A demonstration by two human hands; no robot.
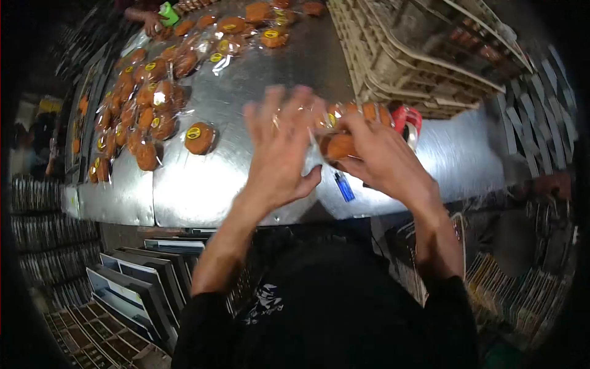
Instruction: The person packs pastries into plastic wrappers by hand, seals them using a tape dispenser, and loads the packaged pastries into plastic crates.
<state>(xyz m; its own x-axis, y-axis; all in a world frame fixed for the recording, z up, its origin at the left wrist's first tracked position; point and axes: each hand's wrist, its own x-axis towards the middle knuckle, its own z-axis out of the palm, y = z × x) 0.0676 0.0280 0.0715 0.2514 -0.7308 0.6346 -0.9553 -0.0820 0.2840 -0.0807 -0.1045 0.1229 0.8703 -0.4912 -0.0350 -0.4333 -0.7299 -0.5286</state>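
My right hand (388, 157) is closed on a round orange-brown bun (342, 147) in clear plastic, its fingers curled over the far side. My left hand (279, 150) hovers just left of it, fingers apart and smeared by motion, with nothing visible in it. Behind my hands lie more wrapped buns (376, 113), partly hidden by my fingers. A blue lighter (345, 186) rests on the metal table (184, 200) below the held bun. To the left sits a single wrapped bun (200, 138) with a yellow label.
Many wrapped buns (157, 95) spread over the table's left and far side. Stacked beige plastic crates (424, 67) stand at the right, beside a red ring-shaped object (405, 117). At the far left, another person's hand (152, 24) is near a bright green object (168, 13).
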